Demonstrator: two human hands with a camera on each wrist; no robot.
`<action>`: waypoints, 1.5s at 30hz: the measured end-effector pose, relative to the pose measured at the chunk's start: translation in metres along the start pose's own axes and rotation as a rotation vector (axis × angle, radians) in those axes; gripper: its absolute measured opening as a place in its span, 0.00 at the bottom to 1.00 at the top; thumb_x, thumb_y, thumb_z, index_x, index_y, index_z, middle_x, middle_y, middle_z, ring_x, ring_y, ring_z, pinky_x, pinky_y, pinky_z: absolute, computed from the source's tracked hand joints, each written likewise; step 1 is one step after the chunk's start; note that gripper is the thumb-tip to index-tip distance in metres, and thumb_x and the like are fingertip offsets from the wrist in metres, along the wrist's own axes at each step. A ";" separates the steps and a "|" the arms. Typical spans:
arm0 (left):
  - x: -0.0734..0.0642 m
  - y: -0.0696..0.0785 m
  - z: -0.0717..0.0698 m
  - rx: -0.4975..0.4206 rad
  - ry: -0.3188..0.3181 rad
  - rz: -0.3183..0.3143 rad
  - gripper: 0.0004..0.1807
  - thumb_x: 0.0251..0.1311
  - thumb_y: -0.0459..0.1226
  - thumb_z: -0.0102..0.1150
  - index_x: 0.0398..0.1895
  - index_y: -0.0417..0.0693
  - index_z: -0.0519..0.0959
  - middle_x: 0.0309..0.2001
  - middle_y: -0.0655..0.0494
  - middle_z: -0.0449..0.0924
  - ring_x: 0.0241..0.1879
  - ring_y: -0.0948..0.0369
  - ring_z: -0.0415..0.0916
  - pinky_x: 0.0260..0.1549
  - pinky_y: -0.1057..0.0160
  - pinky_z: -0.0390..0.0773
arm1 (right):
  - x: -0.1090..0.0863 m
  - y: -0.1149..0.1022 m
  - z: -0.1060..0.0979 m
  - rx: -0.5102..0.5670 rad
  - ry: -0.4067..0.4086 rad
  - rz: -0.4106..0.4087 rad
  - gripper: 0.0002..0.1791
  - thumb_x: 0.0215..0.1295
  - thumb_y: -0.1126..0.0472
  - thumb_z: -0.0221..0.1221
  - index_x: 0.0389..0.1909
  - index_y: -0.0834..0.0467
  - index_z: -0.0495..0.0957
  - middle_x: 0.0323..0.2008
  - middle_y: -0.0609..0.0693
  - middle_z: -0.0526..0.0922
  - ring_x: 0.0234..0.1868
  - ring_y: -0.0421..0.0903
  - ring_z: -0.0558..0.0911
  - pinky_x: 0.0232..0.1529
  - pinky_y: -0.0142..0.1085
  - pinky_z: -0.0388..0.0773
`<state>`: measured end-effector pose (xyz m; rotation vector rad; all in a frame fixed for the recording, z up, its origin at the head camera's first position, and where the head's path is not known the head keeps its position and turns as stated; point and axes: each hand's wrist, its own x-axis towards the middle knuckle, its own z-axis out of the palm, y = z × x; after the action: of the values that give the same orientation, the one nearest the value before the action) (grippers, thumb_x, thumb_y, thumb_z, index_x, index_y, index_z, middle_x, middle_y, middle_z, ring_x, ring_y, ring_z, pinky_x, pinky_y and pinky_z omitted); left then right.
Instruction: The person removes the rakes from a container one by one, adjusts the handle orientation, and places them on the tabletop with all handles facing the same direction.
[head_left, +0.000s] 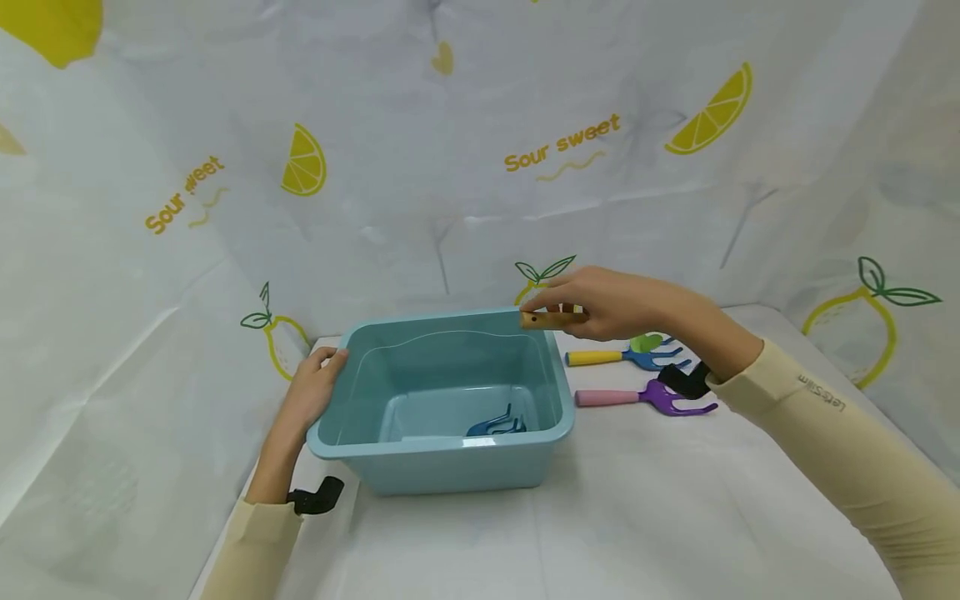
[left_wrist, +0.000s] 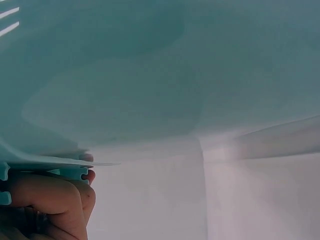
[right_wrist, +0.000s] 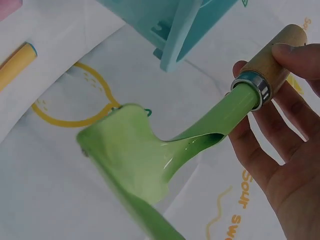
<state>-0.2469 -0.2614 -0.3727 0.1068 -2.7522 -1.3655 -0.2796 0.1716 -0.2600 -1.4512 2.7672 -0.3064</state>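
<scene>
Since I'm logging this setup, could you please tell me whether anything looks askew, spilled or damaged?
Nothing stands out: the blue tub sits upright, the yellow-handled fork and pink-handled fork lie beside it, and the right hand grips the green tool.

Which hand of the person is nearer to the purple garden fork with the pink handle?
Right. The right hand is raised near the blue rectangular plastic basin, on the same side as the fork; the left hand grips the basin's opposite side.
</scene>
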 end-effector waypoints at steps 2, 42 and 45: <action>0.000 -0.001 0.000 0.002 -0.002 0.000 0.32 0.80 0.56 0.38 0.65 0.38 0.71 0.59 0.36 0.76 0.49 0.49 0.77 0.40 0.61 0.74 | -0.006 0.003 0.002 0.008 0.002 0.016 0.25 0.69 0.66 0.62 0.66 0.48 0.79 0.46 0.45 0.86 0.39 0.40 0.82 0.41 0.34 0.83; 0.000 0.000 0.001 -0.010 -0.008 0.003 0.32 0.80 0.55 0.37 0.67 0.37 0.70 0.58 0.34 0.76 0.46 0.51 0.78 0.37 0.62 0.77 | -0.094 0.049 0.107 0.241 -0.122 0.248 0.21 0.64 0.68 0.66 0.54 0.43 0.81 0.42 0.41 0.84 0.42 0.39 0.80 0.41 0.32 0.81; 0.000 0.000 0.001 -0.011 -0.007 0.003 0.32 0.80 0.55 0.37 0.68 0.37 0.69 0.60 0.34 0.76 0.48 0.49 0.78 0.38 0.61 0.77 | -0.097 0.052 0.121 0.252 -0.147 0.261 0.21 0.64 0.68 0.65 0.54 0.43 0.81 0.41 0.40 0.83 0.41 0.39 0.79 0.41 0.31 0.80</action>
<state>-0.2469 -0.2607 -0.3735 0.0968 -2.7496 -1.3823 -0.2552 0.2587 -0.3959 -1.0028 2.6408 -0.4988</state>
